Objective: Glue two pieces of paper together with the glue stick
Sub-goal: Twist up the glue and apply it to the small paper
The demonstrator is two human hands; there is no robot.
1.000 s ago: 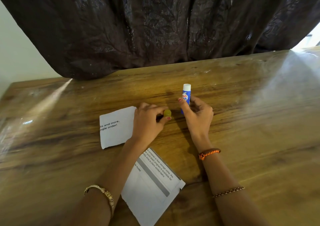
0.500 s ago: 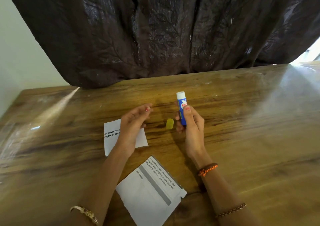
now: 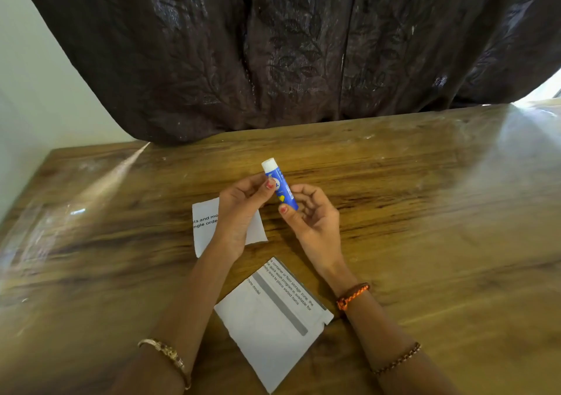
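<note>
Both hands meet above the middle of a glossy wooden table [image 3: 425, 212]. The right hand [image 3: 315, 221] pinches the lower end of the glue stick [image 3: 280, 187] between thumb and curled fingers, and the left hand [image 3: 243, 203] closes its thumb and fingertips on the blue barrel just above that grip. The stick tilts up and away from the hands, its white end pointing toward the far side of the table.

Directly under the left hand lies a small piece of paper [image 3: 206, 231] with printed black text, partly hidden by the palm and wrist. Nearer the person, between the two forearms, a larger piece of paper [image 3: 267, 322] lies flat at an angle, with lines of text and a grey stripe.

The table top shows strong brown grain and bright streaks of reflected light to the left of the left hand and far to the right of the right hand. Beyond the hands, a dark patterned curtain [image 3: 288, 45] hangs down to the table's far edge, with a pale wall [image 3: 36, 91] to its left.
</note>
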